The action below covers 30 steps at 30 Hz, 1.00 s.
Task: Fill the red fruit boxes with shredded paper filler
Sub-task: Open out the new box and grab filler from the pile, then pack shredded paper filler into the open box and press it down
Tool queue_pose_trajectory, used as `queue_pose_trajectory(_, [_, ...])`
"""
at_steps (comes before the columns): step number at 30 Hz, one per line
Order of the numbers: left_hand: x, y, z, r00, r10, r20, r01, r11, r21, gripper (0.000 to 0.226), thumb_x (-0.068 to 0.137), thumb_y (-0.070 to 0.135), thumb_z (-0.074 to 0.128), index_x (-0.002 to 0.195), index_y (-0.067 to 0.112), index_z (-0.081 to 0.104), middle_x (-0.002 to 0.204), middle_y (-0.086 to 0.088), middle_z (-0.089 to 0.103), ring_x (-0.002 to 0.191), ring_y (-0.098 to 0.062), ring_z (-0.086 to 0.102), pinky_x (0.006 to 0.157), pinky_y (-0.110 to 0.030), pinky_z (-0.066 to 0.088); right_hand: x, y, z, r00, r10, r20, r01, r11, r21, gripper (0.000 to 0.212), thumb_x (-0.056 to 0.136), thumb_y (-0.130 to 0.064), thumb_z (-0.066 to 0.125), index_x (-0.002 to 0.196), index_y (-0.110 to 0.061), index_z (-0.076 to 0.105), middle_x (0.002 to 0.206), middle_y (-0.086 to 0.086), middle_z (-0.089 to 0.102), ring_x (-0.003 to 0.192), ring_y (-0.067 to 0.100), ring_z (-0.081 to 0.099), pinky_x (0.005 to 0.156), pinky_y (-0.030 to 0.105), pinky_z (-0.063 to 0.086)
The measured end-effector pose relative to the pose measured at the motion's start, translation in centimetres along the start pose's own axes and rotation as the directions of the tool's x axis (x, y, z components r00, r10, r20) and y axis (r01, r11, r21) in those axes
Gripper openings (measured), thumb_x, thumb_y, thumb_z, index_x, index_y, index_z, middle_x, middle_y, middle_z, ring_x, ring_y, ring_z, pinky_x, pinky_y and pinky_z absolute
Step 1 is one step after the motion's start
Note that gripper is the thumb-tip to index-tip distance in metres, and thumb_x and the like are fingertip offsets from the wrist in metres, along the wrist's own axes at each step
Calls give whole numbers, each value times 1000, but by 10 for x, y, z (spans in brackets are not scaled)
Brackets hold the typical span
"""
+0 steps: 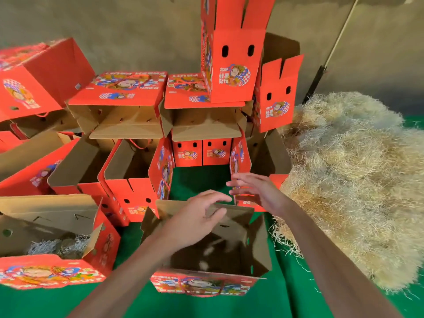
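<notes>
**A:** Which step is this, would you say?

**B:** Readying an empty box, I'd judge. The open box [206, 246] sits right in front of the person on the green surface [286, 292], flaps up, and its inside looks almost bare, just a few pale blurred flecks I can't identify.

**A:** And the hands?

**B:** The left hand [197, 216] reaches over the box's far flap, fingers loosely curved and spread, holding nothing I can make out. The right hand [254, 191] hovers just beyond the box's far right corner, fingers straight and apart, also empty. Both are blurred, so whether a fingertip touches the cardboard I can't tell.

**A:** Where's the filler?

**B:** The shredded paper pile [353, 180] is heaped on the right, close beside the box, with loose strands trailing up against its right wall. One box at the lower left [55, 246] already holds some shreds.

**A:** So the next move?

**B:** Probably swinging the right hand over to the pile for a good clump, then dropping it in. The upright flaps would need to stay clear of the opening. Behind, the stacked red boxes [160, 125] wait unfilled.
</notes>
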<state>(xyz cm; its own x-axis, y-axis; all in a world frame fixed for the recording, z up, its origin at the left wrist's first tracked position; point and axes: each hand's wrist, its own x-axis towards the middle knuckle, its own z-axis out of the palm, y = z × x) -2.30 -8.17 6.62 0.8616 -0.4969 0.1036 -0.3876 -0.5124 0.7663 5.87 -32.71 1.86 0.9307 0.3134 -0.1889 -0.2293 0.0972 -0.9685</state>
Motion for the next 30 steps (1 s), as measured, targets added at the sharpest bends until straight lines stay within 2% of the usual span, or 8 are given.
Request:
queue_pose_trajectory(4, [51, -14, 5, 988, -126, 93, 81, 919, 385, 58, 94, 39, 63, 146, 40, 39, 154, 22, 30, 142, -3, 31, 117, -37, 33, -12, -10, -5, 850, -331, -410, 311, 943, -119, 22, 94, -31, 68, 96, -12, 76, 89, 16, 75, 73, 26, 70, 72, 39, 57])
queue_pose_trajectory(8, [93, -6, 20, 920, -276, 278, 102, 854, 511, 71, 86, 42, 72, 148, 37, 37, 148, 12, 48, 131, -12, 50, 107, -41, 45, -33, -13, -43, 673, -477, -566, 363, 879, -310, 19, 98, -21, 63, 87, -9, 72, 71, 15, 68, 60, 23, 63, 62, 36, 55])
queue_pose_trajectory(12, [111, -6, 31, 848, -371, 379, 105, 818, 566, 18, 90, 29, 68, 106, 38, 69, 108, 4, 69, 93, -12, 65, 84, -38, 55, -52, -2, -80, 527, -485, -698, 255, 873, -415, 18, 99, -24, 59, 88, -16, 71, 69, 2, 69, 59, 17, 62, 55, 29, 52])
queue_pose_trajectory(16, [120, -7, 32, 835, -382, 396, 83, 800, 595, 12, 91, 23, 65, 94, 32, 71, 97, 6, 70, 86, -12, 67, 81, -37, 56, -69, 14, -122, 380, -522, -764, -187, 765, -616, 23, 97, -34, 56, 109, -19, 68, 97, -5, 72, 76, 13, 66, 63, 25, 47])
queue_pose_trajectory(19, [127, -7, 36, 824, -397, 405, 68, 779, 624, 14, 89, 18, 63, 82, 29, 68, 89, 5, 71, 81, -13, 68, 75, -36, 55, -78, 20, -155, 424, -514, -746, -521, 536, -664, 51, 94, -40, 61, 140, -21, 50, 142, 3, 51, 123, 26, 53, 91, 40, 50])
queue_pose_trajectory(22, [132, -3, 39, 807, -407, 428, 70, 785, 615, 22, 88, 16, 63, 77, 34, 66, 90, 8, 70, 79, -13, 67, 69, -34, 52, -88, 23, -187, 451, -356, -818, -721, 395, -570, 85, 91, -43, 66, 157, -24, 17, 165, 12, 13, 147, 41, 25, 115, 56, 32])
queue_pose_trajectory(26, [141, 12, 41, 828, -308, 469, 105, 906, 410, 27, 87, 22, 68, 110, 36, 70, 114, 16, 65, 96, -1, 63, 88, -27, 52, -92, 34, -217, 432, -207, -878, -781, 401, -479, 94, 86, -33, 73, 155, -18, 10, 160, 23, 20, 130, 48, 44, 106, 56, 41])
queue_pose_trajectory(30, [154, 29, 41, 854, -205, 479, 114, 970, 213, 23, 91, 27, 67, 111, 37, 71, 113, 19, 67, 103, 3, 63, 95, -25, 49, -90, 41, -236, 492, -166, -854, -752, 413, -514, 79, 86, -23, 72, 148, -16, 24, 140, 19, 47, 114, 39, 56, 100, 55, 46])
